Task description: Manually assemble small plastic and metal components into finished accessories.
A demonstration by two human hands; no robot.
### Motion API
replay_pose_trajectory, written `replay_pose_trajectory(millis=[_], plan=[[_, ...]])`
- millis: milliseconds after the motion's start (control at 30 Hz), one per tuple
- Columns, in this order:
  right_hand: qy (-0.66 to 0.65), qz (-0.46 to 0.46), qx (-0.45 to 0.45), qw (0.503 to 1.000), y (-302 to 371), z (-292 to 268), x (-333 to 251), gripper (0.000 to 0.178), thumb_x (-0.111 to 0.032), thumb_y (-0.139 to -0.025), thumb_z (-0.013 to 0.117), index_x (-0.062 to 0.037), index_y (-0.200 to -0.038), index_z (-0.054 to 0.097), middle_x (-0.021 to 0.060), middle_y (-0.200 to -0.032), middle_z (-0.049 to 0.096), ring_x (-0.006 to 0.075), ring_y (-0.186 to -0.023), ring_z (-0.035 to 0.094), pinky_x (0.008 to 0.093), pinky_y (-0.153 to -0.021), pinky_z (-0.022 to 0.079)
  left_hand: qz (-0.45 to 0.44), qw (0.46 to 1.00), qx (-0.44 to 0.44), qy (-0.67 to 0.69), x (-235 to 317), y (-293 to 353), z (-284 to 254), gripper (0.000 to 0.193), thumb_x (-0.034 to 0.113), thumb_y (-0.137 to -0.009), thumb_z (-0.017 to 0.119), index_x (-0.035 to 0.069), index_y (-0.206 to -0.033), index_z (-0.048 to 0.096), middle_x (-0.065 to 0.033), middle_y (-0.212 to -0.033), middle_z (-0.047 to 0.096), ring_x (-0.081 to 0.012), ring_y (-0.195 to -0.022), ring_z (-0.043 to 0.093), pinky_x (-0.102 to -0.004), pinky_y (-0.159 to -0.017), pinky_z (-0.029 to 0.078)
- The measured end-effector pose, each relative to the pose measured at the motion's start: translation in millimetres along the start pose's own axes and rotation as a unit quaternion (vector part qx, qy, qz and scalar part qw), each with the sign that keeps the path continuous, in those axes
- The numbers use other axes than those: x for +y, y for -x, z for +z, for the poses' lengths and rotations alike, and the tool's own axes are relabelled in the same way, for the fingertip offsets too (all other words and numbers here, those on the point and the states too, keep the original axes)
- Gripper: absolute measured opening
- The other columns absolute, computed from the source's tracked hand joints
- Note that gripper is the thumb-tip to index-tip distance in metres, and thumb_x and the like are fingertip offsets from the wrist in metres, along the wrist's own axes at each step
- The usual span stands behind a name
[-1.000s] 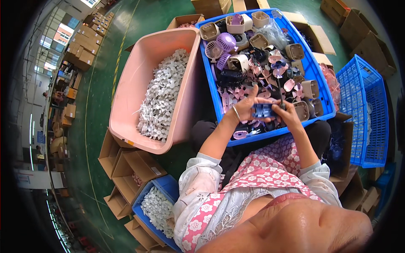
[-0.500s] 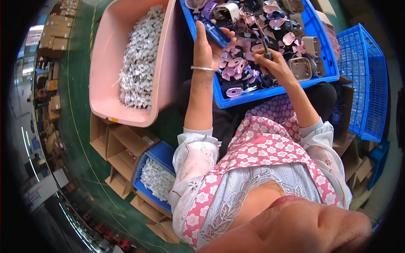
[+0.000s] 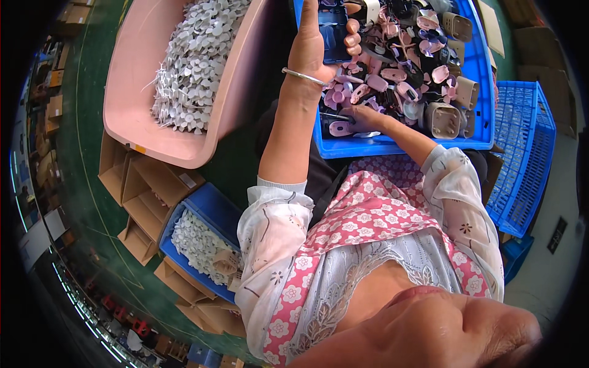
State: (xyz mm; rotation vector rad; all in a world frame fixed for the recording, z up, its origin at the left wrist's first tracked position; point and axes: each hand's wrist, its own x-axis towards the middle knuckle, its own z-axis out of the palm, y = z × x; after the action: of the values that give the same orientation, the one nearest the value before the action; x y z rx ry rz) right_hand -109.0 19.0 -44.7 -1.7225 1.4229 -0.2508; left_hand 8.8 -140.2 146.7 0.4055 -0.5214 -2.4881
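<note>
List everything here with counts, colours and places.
Tub: one, pink, upper left
Bin: one, blue, lower left
Small pieces: many, white, tub and bin
Tray: one, blue, upper right
Plastic parts: many, mainly pink and black, in tray
Housings: several, beige, mostly tray's right
Crate: one, blue, far right
Cardboard boxes: several, brown, beside bin
Apron: one, pink floral, centre
Casing: one, dark blue, top centre
Slim tool: one, metallic, tray's left corner
Left hand: one, bare, holding casing
Right hand: one, bare, holding tool
</note>
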Motion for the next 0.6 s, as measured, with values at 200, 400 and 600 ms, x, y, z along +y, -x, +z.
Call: replay_pose_trajectory(millis=[200,400,600], plan=[[-0.023,0.075,-0.061,0.995,8,-21,-5,0.037,-0.03,-0.064,0.068,0.0005,-0.084,0.06,0.0172,-0.077,0.061,0.0288,-0.076,0.06,0.0365,-0.069,0.046,-0.027,0.998,-0.043,-0.025,-9,-2,-2,0.077,0.068,-0.081,0.03,-0.002,-0.1,0.055,-0.0081,-0.068,0.056,-0.0155,-0.054,0.052,-0.0267,-0.051,0.044],[-0.128,0.116,0.229,0.958,58,-62,-28,0.035,-0.029,-0.072,0.063,-0.0002,-0.092,0.06,0.0139,-0.061,0.057,0.0232,-0.057,0.057,0.0346,-0.056,0.044,-0.03,0.998,0.019,-0.058,-18,-6,-2,0.07,0.06,-0.085,0.034,-0.005,-0.106,0.051,-0.0113,-0.077,0.058,-0.0192,-0.063,0.055,-0.0304,-0.057,0.047],[-0.387,0.135,0.304,0.86,96,-81,-30,0.022,-0.018,-0.073,0.066,-0.0064,-0.089,0.056,0.0007,-0.066,0.052,0.0079,-0.05,0.047,0.0224,-0.046,0.037,-0.049,0.998,0.023,-0.027,-24,-6,-7,0.066,0.057,-0.086,0.038,-0.004,-0.105,0.052,-0.0114,-0.078,0.057,-0.0203,-0.065,0.055,-0.0306,-0.057,0.048]])
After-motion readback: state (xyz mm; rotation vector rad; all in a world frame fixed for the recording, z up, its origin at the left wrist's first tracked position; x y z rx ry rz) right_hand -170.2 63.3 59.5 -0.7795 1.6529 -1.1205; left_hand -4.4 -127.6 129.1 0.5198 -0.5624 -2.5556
